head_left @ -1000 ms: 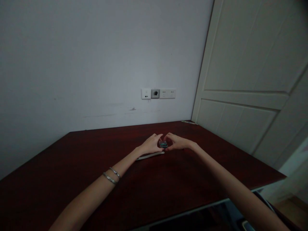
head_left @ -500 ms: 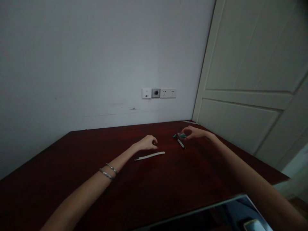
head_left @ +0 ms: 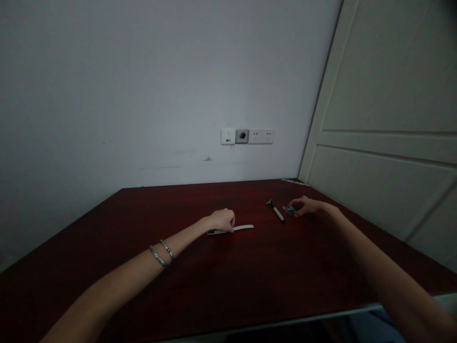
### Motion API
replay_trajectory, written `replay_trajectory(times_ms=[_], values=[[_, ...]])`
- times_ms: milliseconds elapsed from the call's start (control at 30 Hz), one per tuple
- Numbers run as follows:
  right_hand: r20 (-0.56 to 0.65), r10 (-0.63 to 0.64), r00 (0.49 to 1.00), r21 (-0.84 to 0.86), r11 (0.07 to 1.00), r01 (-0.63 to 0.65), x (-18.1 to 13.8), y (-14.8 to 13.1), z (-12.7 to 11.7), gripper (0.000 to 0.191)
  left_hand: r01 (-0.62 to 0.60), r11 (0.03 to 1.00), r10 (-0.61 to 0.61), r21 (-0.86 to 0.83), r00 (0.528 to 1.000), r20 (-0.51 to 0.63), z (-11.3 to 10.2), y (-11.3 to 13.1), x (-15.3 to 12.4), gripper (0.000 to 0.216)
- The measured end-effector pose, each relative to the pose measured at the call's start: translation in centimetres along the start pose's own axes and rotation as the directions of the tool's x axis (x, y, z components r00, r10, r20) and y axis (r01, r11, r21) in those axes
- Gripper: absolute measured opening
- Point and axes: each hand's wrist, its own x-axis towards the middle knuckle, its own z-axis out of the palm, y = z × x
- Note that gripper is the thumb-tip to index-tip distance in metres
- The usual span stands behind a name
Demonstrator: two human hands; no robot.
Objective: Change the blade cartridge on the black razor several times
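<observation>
On the dark red table lies a slim white stick point(head_left: 244, 227) with a dark left end. My left hand point(head_left: 223, 220) is closed over its middle, thumb and fingers pinched down on it. To the right, my right hand point(head_left: 303, 206) pinches a small clear, bluish packet point(head_left: 289, 209) low over the tabletop; its contents are too small to make out. Just left of that packet a razor point(head_left: 277, 212) with a grey and black handle rests on the table, its head pointing away from me. Neither hand touches the razor.
The dark red table point(head_left: 214, 271) meets a pale wall point(head_left: 171, 95) with sockets and a switch point(head_left: 247, 136). A white panelled door point(head_left: 385, 109) stands along the right side. A thin pale strip point(head_left: 295, 182) lies at the far right corner. The table's front edge crosses below.
My left hand has come down onto the white stick and closed on it. My right hand has drawn the packet rightward, away from the razor's head. The view has shifted slightly.
</observation>
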Motion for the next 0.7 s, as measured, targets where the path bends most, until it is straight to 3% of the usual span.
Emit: replay_trajectory(times_ms=[233,367,467,567,700], values=[[-0.005,0.051,0.999,0.089,0.995,-0.051,-0.8,-0.4,0.0,0.067,-0.014,1.0,0.014,0.014,1.0,-0.004,0.6,0.0,0.5,0.012],[-0.135,0.05,0.99,0.09,0.995,-0.038,-1.3,-2.0,-0.6,0.067,-0.086,0.994,0.088,0.069,0.996,-0.025,0.2,-0.2,0.6,0.006],[-0.225,-0.029,0.974,0.084,0.995,0.049,-2.1,-5.8,-1.3,0.048,-0.185,0.97,0.196,0.155,0.979,-0.053,-0.5,-0.5,0.5,0.006],[-0.23,-0.177,0.957,0.054,0.979,0.194,-3.5,-11.7,-0.9,0.029,-0.236,0.932,0.271,0.276,0.957,-0.098,-1.1,-0.6,0.5,0.009],[-0.271,-0.308,0.912,-0.104,0.951,0.29,-5.9,-19.6,1.4,0.031,-0.307,0.851,0.397,0.425,0.907,-0.139,-1.5,-0.6,0.7,0.008]])
